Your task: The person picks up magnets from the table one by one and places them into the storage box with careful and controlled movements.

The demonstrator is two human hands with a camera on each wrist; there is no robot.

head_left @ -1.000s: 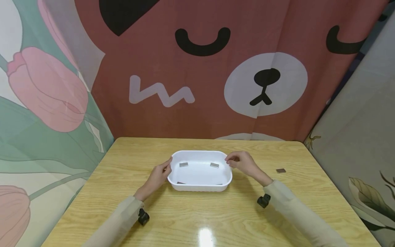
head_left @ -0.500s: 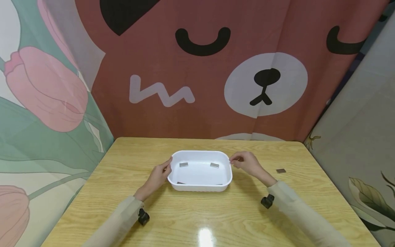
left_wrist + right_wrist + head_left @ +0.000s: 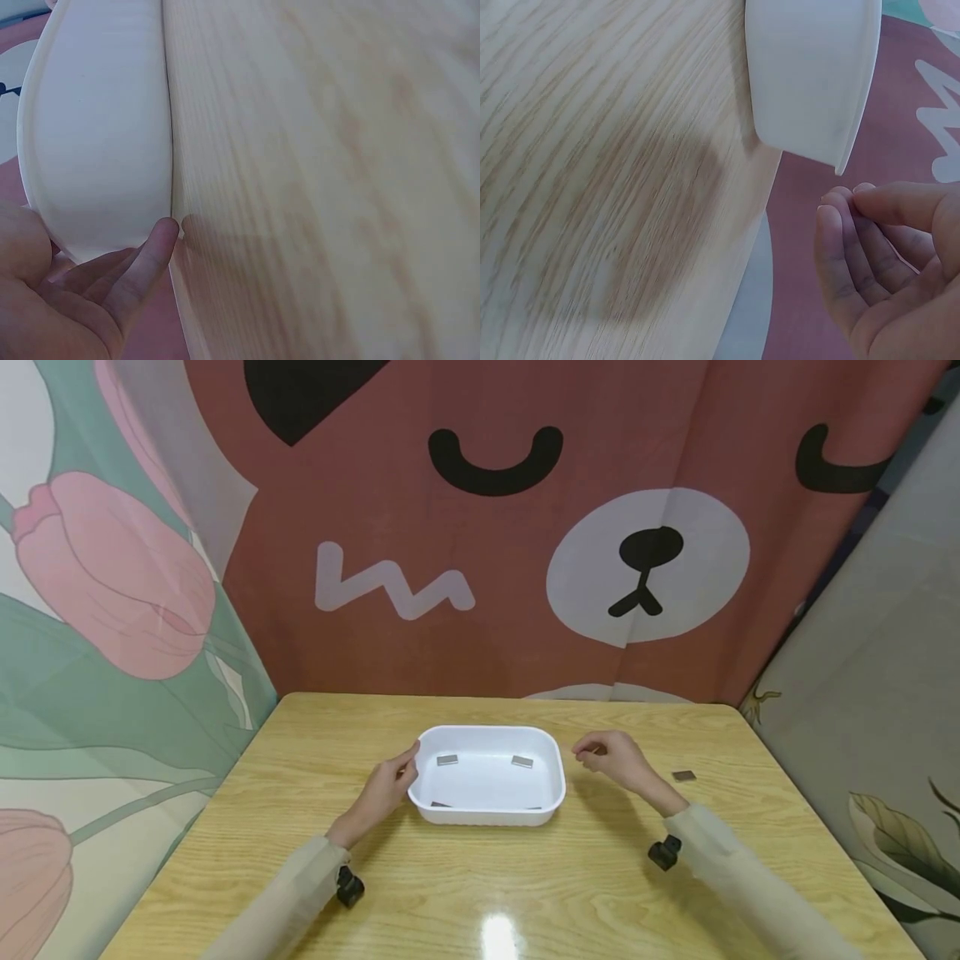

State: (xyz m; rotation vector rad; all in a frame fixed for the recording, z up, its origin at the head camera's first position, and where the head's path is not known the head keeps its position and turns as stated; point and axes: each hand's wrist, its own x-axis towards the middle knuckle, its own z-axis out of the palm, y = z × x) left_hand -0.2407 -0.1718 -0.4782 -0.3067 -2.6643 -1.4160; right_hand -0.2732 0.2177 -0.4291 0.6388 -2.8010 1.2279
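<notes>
A white oblong tray [image 3: 483, 817] stands on the table. My left hand [image 3: 382, 789] holds its left end, thumb at the rim and fingers against the outer wall; the left wrist view shows these fingers [image 3: 146, 274] low on the side. Inside lie small flat grey rectangular pieces, one at the far left [image 3: 447, 760] and one at the far right [image 3: 522, 762]. Another piece [image 3: 440, 804] at the near left is partly hidden by the front wall. My right hand [image 3: 615, 760] hovers just right of the tray, apart from it, fingers loosely curled, nothing visible between thumb and fingertips.
One more flat grey-brown piece [image 3: 684, 776] lies on the wooden table [image 3: 420, 877], to the right of my right hand. Behind the table hangs a curtain [image 3: 495, 652] with a printed bear face. Patterned cloths flank both sides.
My right hand has drawn away from the tray's right rim, moving to the right. The left hand, the tray and the pieces stay where they were.
</notes>
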